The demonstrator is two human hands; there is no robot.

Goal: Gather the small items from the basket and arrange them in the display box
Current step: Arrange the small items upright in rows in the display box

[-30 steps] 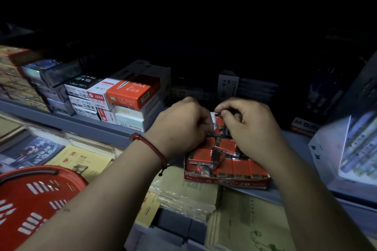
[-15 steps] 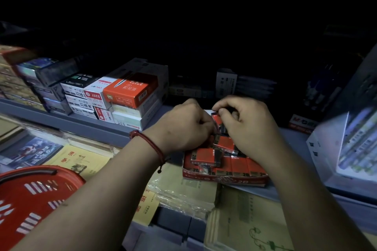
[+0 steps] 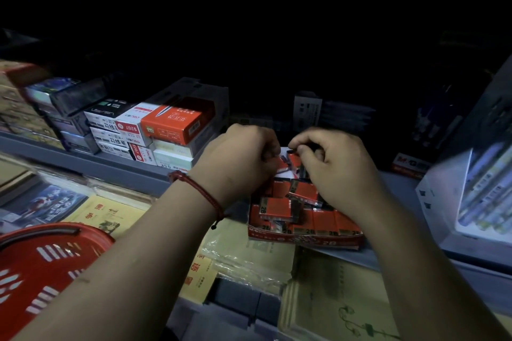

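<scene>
Grey shelf (image 3: pixel 116 166) stretched across scene at mid height. Red basket (image 3: pixel 41 263) parked near left, below shelf. Pen cartons (image 3: pixel 177 122) stacked on shelf, left of hands. Display box (image 3: pixel 304 242) set at shelf's near edge, centre right, packed with red 2B packets (image 3: pixel 277 209), few piled loose on top. Left hand (image 3: pixel 238 160) curled over box's far left corner, grip hidden, can't tell what's held tbh. Right hand (image 3: pixel 335 171) curled at far end, upright packet (image 3: pixel 292 163) pinched between thumb and forefinger.

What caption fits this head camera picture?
Left hand and right hand arrange red 2B packets in the display box; red basket lower left.
</scene>
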